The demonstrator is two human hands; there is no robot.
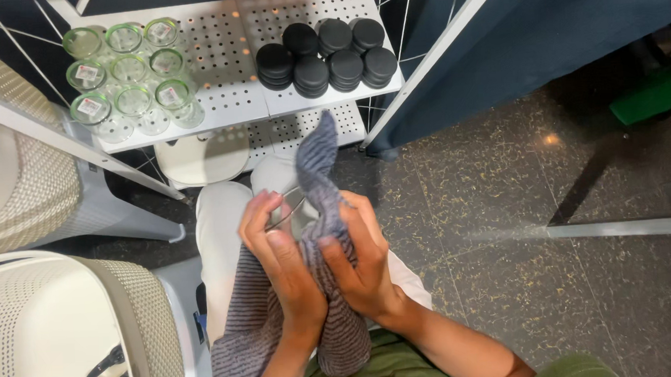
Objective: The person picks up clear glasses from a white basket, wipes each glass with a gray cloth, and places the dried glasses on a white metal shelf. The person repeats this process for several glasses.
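Note:
Both my hands meet over my lap around a clear glass jar (289, 211) wrapped in a grey striped cloth (321, 174). My left hand (282, 264) curls its fingers over the jar's rim and side. My right hand (358, 260) presses the cloth against the jar from the right. The cloth sticks up above the hands and hangs down over my light trousers (219, 233). Most of the jar is hidden by cloth and fingers.
A white perforated shelf (225, 56) ahead carries several clear glass jars (129, 69) on the left and stacks of black lids (328, 55) on the right. White mesh chairs (51, 318) stand at the left. Dark speckled floor (505, 202) spreads to the right, with a blue curtain (541, 32) behind.

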